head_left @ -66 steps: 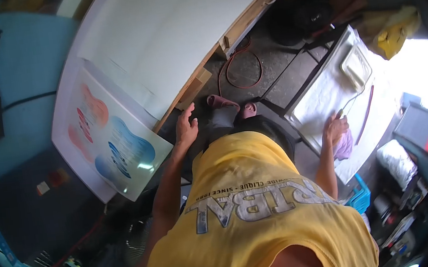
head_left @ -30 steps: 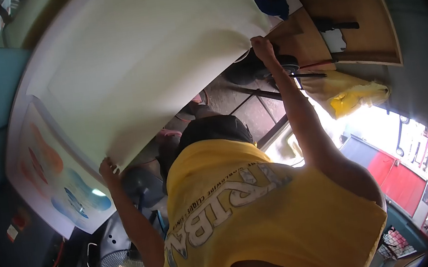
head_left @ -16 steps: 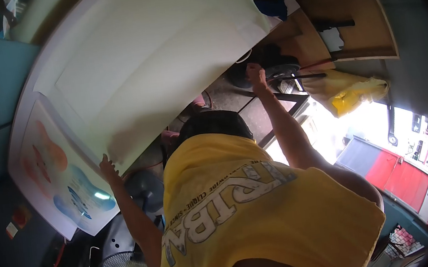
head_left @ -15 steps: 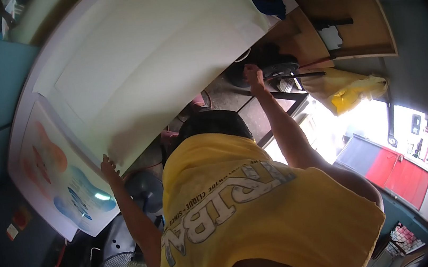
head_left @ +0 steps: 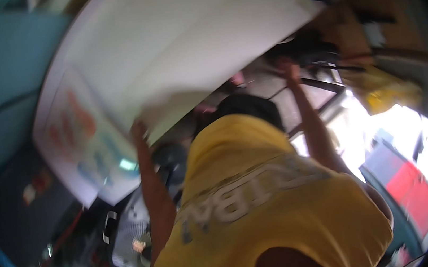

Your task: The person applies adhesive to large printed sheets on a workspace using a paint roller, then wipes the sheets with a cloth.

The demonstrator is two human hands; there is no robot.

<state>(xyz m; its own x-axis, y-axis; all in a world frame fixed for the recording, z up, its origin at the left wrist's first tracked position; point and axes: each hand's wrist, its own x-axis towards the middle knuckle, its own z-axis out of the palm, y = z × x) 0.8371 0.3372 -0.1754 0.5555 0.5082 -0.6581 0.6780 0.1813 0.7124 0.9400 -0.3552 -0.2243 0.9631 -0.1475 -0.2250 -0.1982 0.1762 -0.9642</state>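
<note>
Right hand [head_left: 290, 72] has come off the long edge of the white sheet [head_left: 186, 41]; left hand [head_left: 140, 130], nearer, meets its corner (from my feed, blur leaves both grips unclear).

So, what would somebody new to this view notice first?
Probably the large white sheet stretching across the upper middle, along with the yellow shirt filling the lower middle, its big lettering upside down. After those, the eye might go left to the printed sheet with orange and blue shapes, just beside the left hand.
</note>
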